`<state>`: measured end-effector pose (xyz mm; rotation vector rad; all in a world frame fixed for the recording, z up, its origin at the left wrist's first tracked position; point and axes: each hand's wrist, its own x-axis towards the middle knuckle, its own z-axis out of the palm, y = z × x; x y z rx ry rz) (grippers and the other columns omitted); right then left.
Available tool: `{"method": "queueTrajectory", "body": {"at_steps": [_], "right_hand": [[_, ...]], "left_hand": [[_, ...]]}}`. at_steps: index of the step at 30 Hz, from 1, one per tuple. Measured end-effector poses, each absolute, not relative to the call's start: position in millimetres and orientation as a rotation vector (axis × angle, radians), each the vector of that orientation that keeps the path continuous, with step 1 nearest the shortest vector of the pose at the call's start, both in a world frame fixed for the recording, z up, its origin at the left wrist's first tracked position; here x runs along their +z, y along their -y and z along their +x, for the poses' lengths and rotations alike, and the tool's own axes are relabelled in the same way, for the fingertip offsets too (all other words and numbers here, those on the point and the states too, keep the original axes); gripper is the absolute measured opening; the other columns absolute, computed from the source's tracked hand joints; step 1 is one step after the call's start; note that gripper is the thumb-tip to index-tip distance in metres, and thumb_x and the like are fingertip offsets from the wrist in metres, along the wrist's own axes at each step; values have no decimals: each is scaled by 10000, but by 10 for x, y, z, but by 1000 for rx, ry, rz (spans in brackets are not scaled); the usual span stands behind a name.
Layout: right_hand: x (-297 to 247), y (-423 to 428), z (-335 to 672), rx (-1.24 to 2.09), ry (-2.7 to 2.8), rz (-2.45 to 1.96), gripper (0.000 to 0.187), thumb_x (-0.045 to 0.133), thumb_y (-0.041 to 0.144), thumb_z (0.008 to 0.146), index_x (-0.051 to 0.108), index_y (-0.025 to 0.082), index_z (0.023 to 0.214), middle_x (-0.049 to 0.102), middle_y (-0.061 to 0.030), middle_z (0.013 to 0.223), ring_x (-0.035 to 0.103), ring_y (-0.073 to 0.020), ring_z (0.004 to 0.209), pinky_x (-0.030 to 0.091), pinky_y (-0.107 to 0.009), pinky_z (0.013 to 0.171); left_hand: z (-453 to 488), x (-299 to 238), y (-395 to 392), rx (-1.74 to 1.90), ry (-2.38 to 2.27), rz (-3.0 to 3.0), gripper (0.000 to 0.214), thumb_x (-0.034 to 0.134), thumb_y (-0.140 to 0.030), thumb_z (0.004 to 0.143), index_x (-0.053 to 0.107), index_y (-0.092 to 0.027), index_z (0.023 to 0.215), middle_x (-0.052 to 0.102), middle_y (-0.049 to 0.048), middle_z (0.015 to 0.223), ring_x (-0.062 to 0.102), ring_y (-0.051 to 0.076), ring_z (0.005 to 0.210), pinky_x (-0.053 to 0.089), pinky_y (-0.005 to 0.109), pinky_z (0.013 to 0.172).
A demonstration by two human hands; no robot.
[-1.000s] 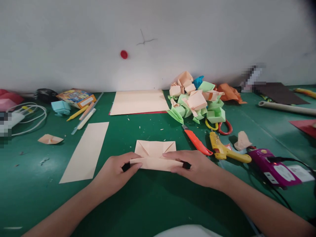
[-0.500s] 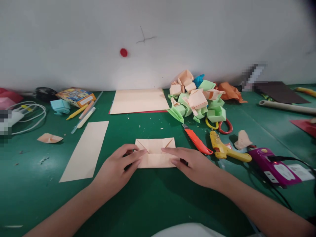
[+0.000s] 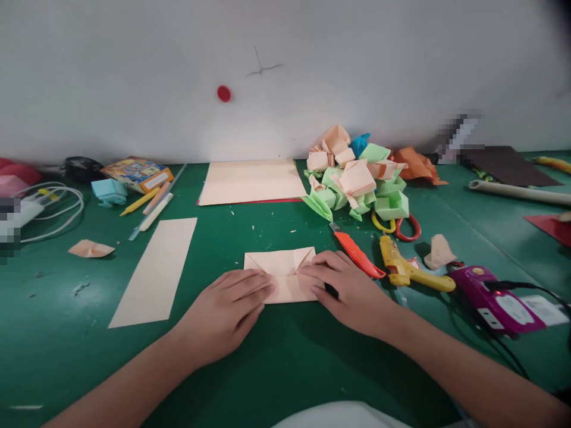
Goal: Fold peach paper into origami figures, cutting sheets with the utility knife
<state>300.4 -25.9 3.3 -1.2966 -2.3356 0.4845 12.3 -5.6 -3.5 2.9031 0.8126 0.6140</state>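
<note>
A folded peach sheet of paper point(image 3: 285, 279) lies on the green table in front of me, its upper corners creased into slanting folds. My left hand point(image 3: 234, 303) covers the paper's left end, fingers closed together and pressing on it, with the thumb along the lower edge. At the right end, my right hand point(image 3: 343, 288) grips the paper with fingertips on top and thumb by the near edge. The left end is mostly hidden under my fingers.
A pale paper strip point(image 3: 156, 273) lies to the left. Beyond are stacked sheets point(image 3: 252, 181) and a heap of folded paper pieces point(image 3: 357, 178). On the right are an orange box cutter point(image 3: 359, 254), a yellow glue gun point(image 3: 414, 275) and a purple corded device point(image 3: 495, 300).
My left hand has slid right and flattened, its fingers now together over the paper. My right fingers have bunched slightly on the right end. The paper stays nearly in place.
</note>
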Motion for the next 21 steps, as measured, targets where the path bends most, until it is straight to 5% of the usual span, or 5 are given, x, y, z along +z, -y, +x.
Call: {"method": "queueTrajectory", "body": {"at_steps": [12, 21], "right_hand": [[86, 332, 2944, 250, 2672, -1004, 354, 463, 175, 1030, 588, 215, 1359, 650, -78, 1378, 544, -247, 1265, 295, -545, 1134], [67, 278, 2972, 342, 2712, -944, 378, 422, 163, 1029, 607, 166, 1359, 646, -110, 1386, 575, -228, 1249, 453, -438, 1067]], "left_hand": [[153, -25, 77, 572, -859, 2982, 356, 440, -154, 1024, 650, -172, 1311, 695, 76, 1322, 641, 229, 1219, 529, 422, 1040], [149, -57, 96, 561, -915, 2934, 384, 441, -181, 1027, 646, -220, 1349, 665, 63, 1379, 621, 239, 1276, 540, 432, 1065]]}}
